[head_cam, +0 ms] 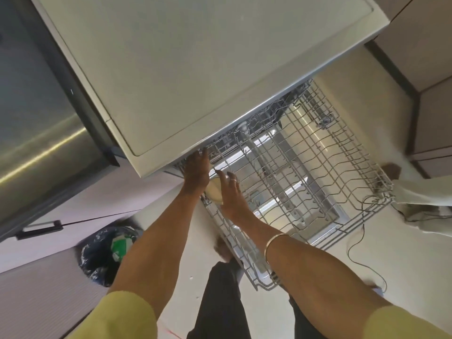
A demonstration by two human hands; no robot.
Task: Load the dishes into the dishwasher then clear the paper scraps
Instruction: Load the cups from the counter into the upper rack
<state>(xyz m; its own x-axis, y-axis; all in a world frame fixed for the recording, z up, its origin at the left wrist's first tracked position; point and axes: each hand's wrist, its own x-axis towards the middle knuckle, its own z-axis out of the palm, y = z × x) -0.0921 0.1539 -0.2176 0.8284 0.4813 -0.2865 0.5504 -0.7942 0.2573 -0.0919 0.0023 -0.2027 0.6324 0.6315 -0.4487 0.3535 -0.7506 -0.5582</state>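
The grey wire dishwasher rack [305, 167] is pulled out over the open door, below the pale countertop [195, 69]. A small cream bowl or dish [215, 190] sits tilted at the rack's left side, between my two hands. My left hand [197, 172] reaches along the rack's left edge under the counter lip, fingers stretched out and touching the dish's left side. My right hand [231, 192], with rings and a bracelet on the wrist, is spread flat against the dish's right side. Whether either hand grips it is unclear.
A stainless appliance [41, 113] stands at the left. A bin with a dark bag [102, 253] sits on the floor at lower left. A black cable [362, 241] trails over the floor to the right of the rack. Another person's pale sleeve [425, 199] is at the right edge.
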